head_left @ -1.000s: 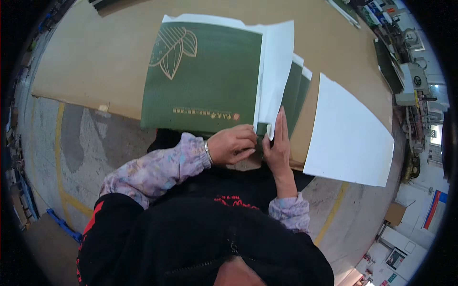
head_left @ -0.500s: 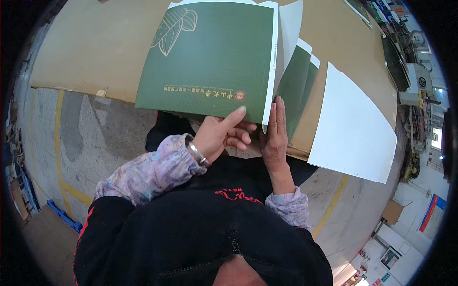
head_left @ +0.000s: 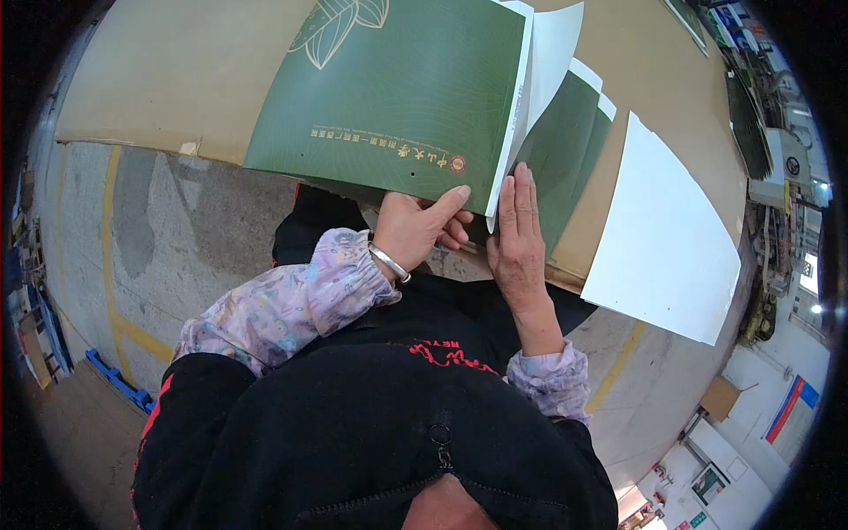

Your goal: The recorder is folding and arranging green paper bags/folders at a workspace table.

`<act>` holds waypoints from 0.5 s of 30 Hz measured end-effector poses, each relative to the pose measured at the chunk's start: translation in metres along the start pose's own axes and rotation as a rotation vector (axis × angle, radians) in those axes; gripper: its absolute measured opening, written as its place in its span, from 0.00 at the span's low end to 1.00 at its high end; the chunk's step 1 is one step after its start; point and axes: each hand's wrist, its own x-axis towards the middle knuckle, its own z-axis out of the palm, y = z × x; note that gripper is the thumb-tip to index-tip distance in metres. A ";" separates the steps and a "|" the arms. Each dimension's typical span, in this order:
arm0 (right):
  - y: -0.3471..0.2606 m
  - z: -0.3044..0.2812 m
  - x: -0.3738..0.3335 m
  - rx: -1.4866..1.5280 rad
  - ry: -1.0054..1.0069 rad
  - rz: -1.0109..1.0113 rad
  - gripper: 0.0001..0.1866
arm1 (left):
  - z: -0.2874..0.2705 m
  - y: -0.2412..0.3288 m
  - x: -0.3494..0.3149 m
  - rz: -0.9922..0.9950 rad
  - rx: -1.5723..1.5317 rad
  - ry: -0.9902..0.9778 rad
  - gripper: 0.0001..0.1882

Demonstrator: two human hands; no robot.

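Observation:
A green printed cover sheet (head_left: 389, 97) with a pale leaf drawing and gold lettering lies in front of me, its white margin along the right side. At its near edge my left hand (head_left: 411, 231) grips it, thumb on top and fingers curled underneath. My right hand (head_left: 519, 252) is flat with straight fingers, its edge against the white margin near the sheet's right corner. Beside that hand more green sheets (head_left: 565, 141) fan out under a curled white flap (head_left: 555, 53). Small dark holes show along the cover sheet's near edge.
A brown cardboard surface (head_left: 150, 88) lies under the sheets. To the right, a white sheet (head_left: 667, 238) with a curved side overhangs its near edge. Dark sheets (head_left: 746, 128) stand at the far right. A blue pallet (head_left: 119, 382) is on the floor at left.
The cover sheet has shifted away from me and slightly right in view. My left thumb has come down onto its near edge, and the right hand stays flat beside the margin.

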 end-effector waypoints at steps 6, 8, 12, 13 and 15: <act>-0.005 -0.005 -0.001 0.121 -0.100 0.013 0.45 | -0.011 -0.005 0.002 -0.192 0.029 0.032 0.14; -0.004 -0.005 0.000 0.085 -0.131 0.007 0.46 | -0.010 -0.003 0.001 -0.208 -0.002 0.026 0.13; -0.005 -0.002 0.002 0.019 -0.133 0.024 0.47 | -0.009 -0.004 0.001 -0.261 -0.004 0.023 0.10; -0.006 0.000 0.003 -0.003 -0.125 0.033 0.46 | -0.010 -0.004 0.001 -0.269 0.000 0.024 0.10; -0.007 0.003 0.003 -0.026 -0.120 0.045 0.46 | -0.009 -0.005 0.000 -0.282 0.003 0.025 0.10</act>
